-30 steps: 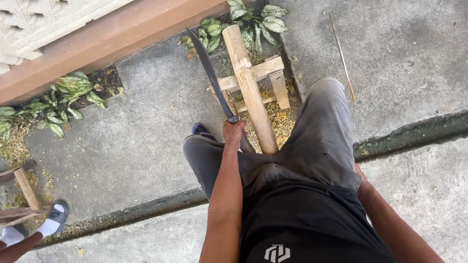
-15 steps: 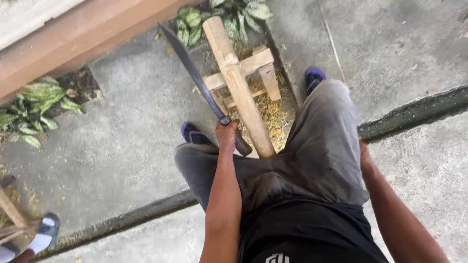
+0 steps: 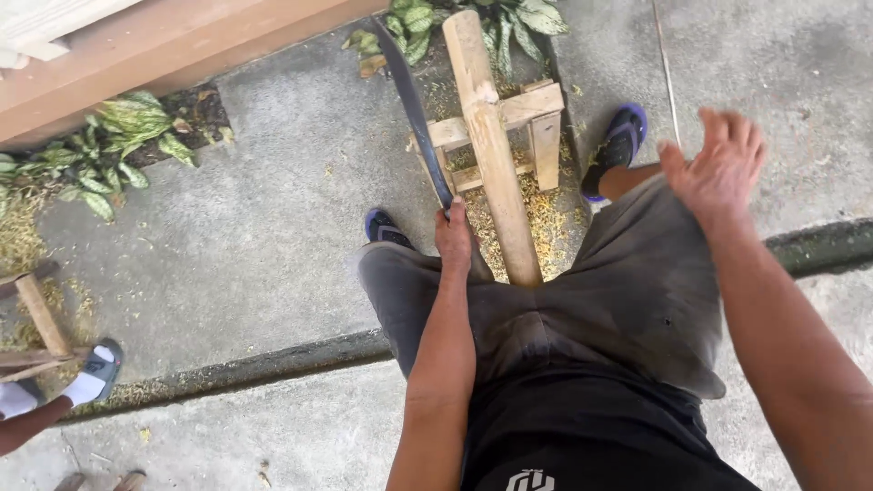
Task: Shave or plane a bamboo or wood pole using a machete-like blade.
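**Machete at the pole, one hand free**

Machete (image 3: pixel 414 100) in our left hand (image 3: pixel 453 238): the fist is clenched round the handle, just above our left knee, and the long dark blade runs up and away from us, lying close along the left side of the pale wooden pole (image 3: pixel 488 145). The pole slants from between our knees up across a small wooden trestle (image 3: pixel 523 127), and shavings and chips litter the concrete beneath it. Our right hand (image 3: pixel 718 164) hangs in the air above the right thigh, fingers spread and holding nothing, well clear of the blade.

To cut well from this stance, we judge that the pole should sit firm in the trestle, pinned between the legs. We would keep the free hand away from the blade's path, where it is now, and both feet in their blue sandals (image 3: pixel 621 141) out to the sides. Short, shallow strokes directed away from the body should shave cleanly. Another person's sandalled foot (image 3: pixel 95 373) stands far to the left, beside leafy plants (image 3: pixel 109 145).
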